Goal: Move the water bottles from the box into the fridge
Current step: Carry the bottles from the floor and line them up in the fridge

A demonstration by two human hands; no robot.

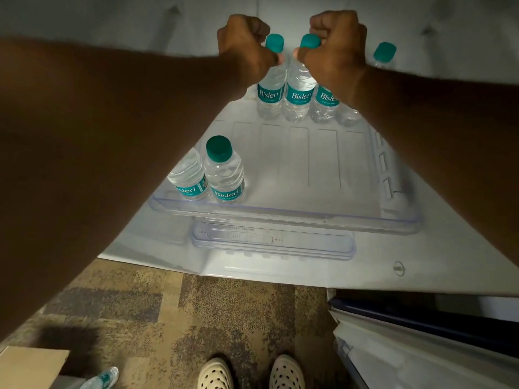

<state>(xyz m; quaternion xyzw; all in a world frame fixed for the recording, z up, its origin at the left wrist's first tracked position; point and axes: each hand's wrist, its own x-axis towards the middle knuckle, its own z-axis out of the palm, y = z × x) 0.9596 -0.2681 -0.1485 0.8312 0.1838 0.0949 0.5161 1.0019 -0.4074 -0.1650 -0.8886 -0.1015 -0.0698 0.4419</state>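
My left hand (247, 46) and right hand (334, 43) each grip a water bottle (271, 82) neck. Both bottles stand upright on the fridge shelf (323, 164), caps up.

A mottled brown and grey carpet (224, 313) is covering the floor in dim light. A pale wall (84, 15) is lying in shadow, with brighter light glowing near its middle.

Bare forearms; cream perforated clogs (251, 373)
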